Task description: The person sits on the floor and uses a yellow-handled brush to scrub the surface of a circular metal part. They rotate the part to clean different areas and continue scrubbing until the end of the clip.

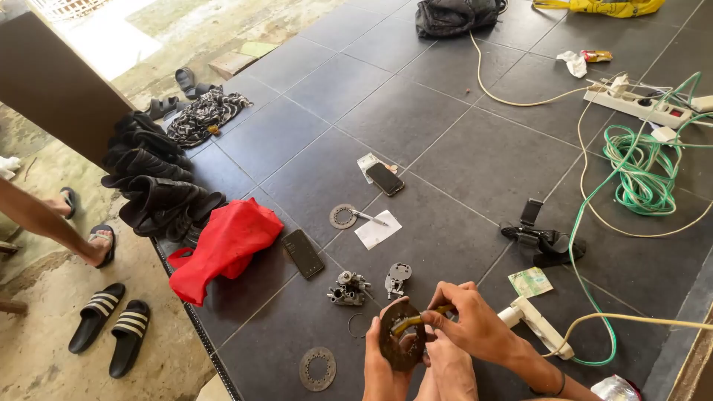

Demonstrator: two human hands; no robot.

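On the near left of the dark tiled floor (460, 156) lies a flat perforated grey metal ring (317, 368), with a small metal carburettor-like part (347, 289) farther off, both apart from the hands. The left hand (382, 364) is clamped around the edge of a round, rusty brown metal disc (402, 338), holding it upright with its face toward the camera. Just right of it the right hand (471, 323) is closed on a yellow-handled tool (423, 318), whose long axis runs right to left onto the disc's face, so the two hands are nearly touching.
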